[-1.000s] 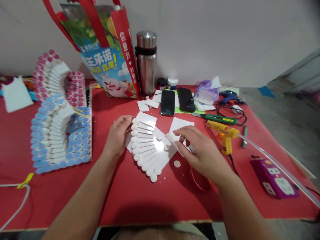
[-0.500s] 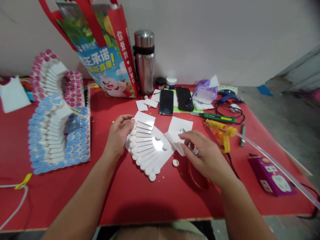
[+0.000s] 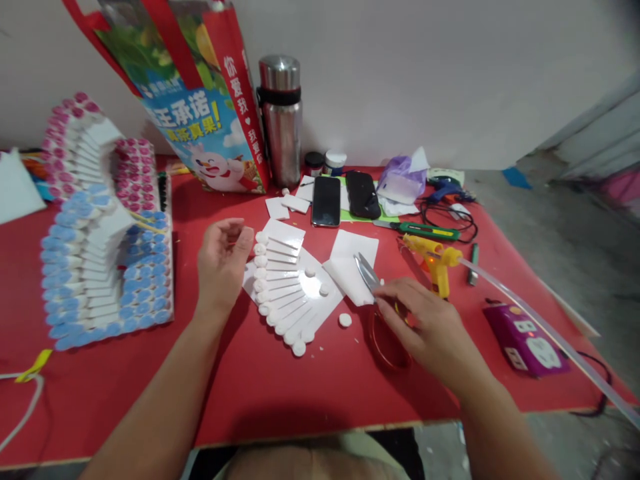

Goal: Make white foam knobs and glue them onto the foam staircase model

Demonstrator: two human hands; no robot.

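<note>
A fan of white foam strips [image 3: 283, 280] tipped with white discs lies mid-table on the red table [image 3: 280, 387]. My left hand [image 3: 223, 257] hovers at the fan's left edge, palm up, fingers loosely curled, holding nothing. My right hand [image 3: 425, 323] grips the red-handled scissors [image 3: 375, 287], whose open blades point up-left over a white foam sheet [image 3: 353, 260]. A loose white disc [image 3: 345, 320] lies just left of the scissors.
Blue and pink foam models [image 3: 100, 227] stand at the left. A printed bag [image 3: 190, 100], steel flask [image 3: 280, 120], two phones [image 3: 345, 197], green cutter [image 3: 425, 231], yellow glue gun [image 3: 435, 260] with its glue stick, and purple power strip [image 3: 525, 337] sit behind and right.
My right hand slid right off the foam sheet and took up the scissors. My left hand lifted off the fan's edge and turned palm up.
</note>
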